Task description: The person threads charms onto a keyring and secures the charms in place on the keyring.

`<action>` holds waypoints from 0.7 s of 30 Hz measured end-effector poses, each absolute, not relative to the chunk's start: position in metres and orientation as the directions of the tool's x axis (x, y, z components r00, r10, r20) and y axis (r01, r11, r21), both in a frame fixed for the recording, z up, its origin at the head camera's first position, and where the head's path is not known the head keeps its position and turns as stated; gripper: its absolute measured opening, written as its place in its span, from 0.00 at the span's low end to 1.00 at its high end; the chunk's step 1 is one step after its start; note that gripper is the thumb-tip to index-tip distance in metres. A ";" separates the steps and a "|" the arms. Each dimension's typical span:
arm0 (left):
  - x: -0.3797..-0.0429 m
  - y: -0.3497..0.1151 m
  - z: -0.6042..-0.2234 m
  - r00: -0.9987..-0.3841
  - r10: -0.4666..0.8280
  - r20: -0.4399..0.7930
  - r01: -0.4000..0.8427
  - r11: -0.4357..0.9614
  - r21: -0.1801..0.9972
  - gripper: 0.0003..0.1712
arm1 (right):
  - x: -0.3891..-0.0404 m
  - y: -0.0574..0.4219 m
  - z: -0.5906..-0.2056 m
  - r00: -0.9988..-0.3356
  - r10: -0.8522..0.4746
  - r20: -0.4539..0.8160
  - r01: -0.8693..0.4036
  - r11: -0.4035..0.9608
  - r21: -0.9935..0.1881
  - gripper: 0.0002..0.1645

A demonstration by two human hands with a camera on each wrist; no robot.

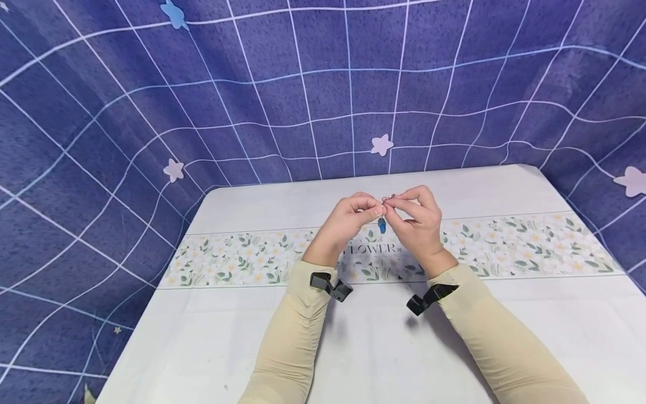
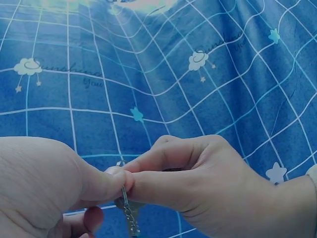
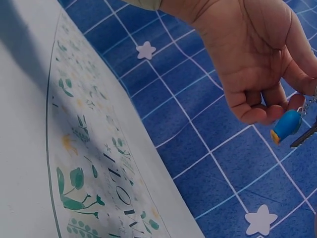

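Observation:
Both hands meet over the middle of the table. My left hand pinches a small metal key ring between thumb and index finger. From the other side, the right hand pinches at the same ring, fingertips touching the left's. Below the fingers dangle a short chain, a key and a blue charm with a yellow end. The head view shows the charm hanging just under the fingertips. Fingertips hide much of the ring, so whether it is spread apart cannot be told.
A white table lies beneath, crossed by a flower-printed band with lettering. Behind and beside it hangs a blue grid-patterned curtain with stars. Each sleeved wrist carries a black camera mount.

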State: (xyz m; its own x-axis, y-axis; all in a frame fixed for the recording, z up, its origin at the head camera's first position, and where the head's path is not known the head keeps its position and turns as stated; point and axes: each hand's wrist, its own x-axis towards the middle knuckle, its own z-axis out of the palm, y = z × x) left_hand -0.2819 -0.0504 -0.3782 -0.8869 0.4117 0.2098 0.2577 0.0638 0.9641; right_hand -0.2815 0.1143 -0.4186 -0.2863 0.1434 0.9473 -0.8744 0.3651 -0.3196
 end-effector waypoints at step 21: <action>-0.275 -0.038 -0.378 -0.908 0.390 0.151 0.086 -0.179 0.980 0.10 | -0.281 0.109 -0.415 -0.204 0.206 0.957 -0.876 0.397 -0.272 0.05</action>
State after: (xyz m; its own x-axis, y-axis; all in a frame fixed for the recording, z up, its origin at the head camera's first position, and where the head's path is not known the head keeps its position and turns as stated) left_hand -0.2751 -0.0376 -0.3778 -0.9082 0.3903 0.1509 0.0861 -0.1787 0.9801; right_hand -0.2814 0.1089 -0.4152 -0.2041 0.2062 0.9570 -0.8763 0.3972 -0.2725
